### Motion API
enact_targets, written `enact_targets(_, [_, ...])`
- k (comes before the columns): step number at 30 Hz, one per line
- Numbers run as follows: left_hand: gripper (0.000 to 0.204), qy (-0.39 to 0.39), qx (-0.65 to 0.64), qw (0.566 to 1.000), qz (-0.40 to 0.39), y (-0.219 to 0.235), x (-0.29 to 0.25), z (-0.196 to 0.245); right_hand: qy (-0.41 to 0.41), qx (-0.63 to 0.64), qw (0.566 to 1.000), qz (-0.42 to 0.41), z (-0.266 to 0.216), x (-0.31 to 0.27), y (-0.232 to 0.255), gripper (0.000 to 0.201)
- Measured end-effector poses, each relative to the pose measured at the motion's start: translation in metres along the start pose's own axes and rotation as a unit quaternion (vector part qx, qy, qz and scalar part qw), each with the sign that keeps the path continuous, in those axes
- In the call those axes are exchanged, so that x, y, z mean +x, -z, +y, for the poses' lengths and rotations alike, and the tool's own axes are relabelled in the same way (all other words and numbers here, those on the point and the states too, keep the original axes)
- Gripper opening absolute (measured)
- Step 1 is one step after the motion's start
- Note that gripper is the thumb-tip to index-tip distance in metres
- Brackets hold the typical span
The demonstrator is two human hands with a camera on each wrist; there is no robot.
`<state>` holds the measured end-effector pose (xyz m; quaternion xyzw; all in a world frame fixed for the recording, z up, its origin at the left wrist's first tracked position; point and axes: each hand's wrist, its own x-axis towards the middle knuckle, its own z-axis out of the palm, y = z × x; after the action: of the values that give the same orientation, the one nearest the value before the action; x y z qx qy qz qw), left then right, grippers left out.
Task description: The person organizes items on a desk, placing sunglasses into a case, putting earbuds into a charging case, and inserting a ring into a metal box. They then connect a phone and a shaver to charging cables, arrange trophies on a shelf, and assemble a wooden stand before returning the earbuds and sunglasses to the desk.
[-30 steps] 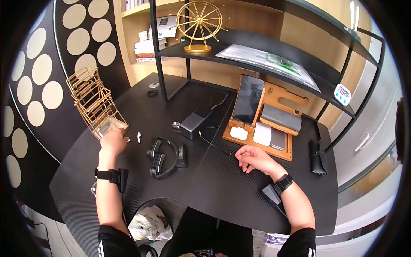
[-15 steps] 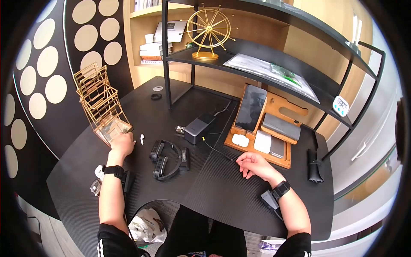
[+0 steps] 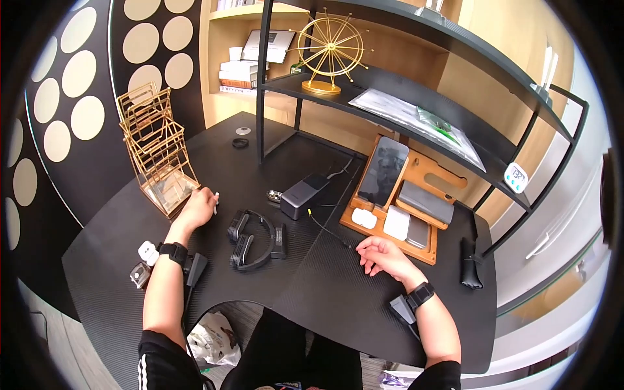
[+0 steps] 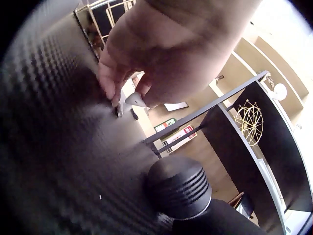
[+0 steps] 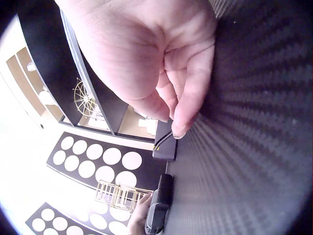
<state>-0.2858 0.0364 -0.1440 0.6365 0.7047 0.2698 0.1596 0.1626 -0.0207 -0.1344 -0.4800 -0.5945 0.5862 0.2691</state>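
My left hand (image 3: 197, 209) reaches over the left side of the black desk. Its thumb and fingertips pinch a white earbud (image 4: 136, 100) low over the desk surface; the fingers hide part of it. Just beyond the hand stands a gold wire rack (image 3: 159, 146) with a glassy base. My right hand (image 3: 385, 255) lies right of centre, fingers curled, its thumb and index finger at the end of a thin black cable (image 3: 330, 232) with a yellow tip. That cable meets the fingertips in the right wrist view, and the hand appears to pinch it lightly.
Between the hands lies a black neckband device (image 3: 260, 244), with a grey box-shaped charger (image 3: 304, 195) behind. A wooden dock (image 3: 426, 253) bears a phone (image 3: 383, 170). Small cases (image 3: 148, 252) sit by the left wrist. A black shelf frame (image 3: 262, 97) rises behind.
My left hand has moved right, away from the wire rack's base, to the white earbud that lay on the desk. My right hand stays by the cable. The head view has shifted slightly.
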Motion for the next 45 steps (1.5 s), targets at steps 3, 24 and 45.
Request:
enact_targets(3, [0.026, -0.044, 0.061, 0.996, 0.042, -0.012, -0.005, -0.001, -0.006, 0.0, 1.0, -0.004, 0.002, 0.001, 0.002, 0.013])
enact_targets(24, [0.025, -0.057, 0.133, 0.989, 0.034, -0.017, -0.004, 0.012, -0.005, -0.006, 1.0, 0.005, 0.003, 0.0, 0.0, 0.014])
enact_targets(45, [0.023, -0.009, 0.192, 0.98, -0.041, -0.021, -0.022, 0.052, -0.022, -0.027, 0.998, 0.047, 0.002, 0.008, -0.003, 0.011])
